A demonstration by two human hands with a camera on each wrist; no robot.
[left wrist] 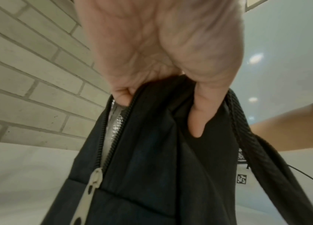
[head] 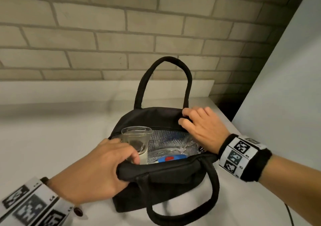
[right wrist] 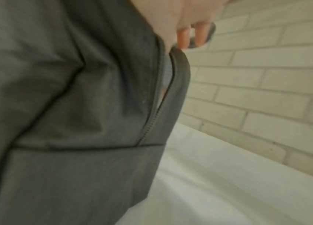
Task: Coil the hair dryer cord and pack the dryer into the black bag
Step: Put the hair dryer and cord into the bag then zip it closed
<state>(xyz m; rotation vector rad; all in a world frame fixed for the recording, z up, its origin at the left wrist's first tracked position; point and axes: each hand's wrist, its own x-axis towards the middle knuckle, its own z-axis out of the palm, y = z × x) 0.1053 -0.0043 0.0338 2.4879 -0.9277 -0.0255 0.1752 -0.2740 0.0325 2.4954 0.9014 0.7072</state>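
Observation:
The black bag (head: 165,187) stands unzipped on the white counter (head: 52,139), its silver lining showing. The hair dryer sits inside, its clear nozzle (head: 135,137) poking up at the left and a blue and red part (head: 169,159) low in the opening. My left hand (head: 97,172) grips the bag's near rim, fingers inside by the nozzle and thumb outside. In the left wrist view that hand (left wrist: 161,53) pinches the bag (left wrist: 151,167) beside the open zipper. My right hand (head: 198,126) holds the far rim with curled fingers. The cord is hidden.
A brick wall (head: 121,34) rises behind the counter, and a white panel (head: 286,95) closes the right side. One bag handle (head: 165,64) stands up; the other (head: 213,191) hangs over the front. A thin black cable (head: 289,213) lies at the lower right.

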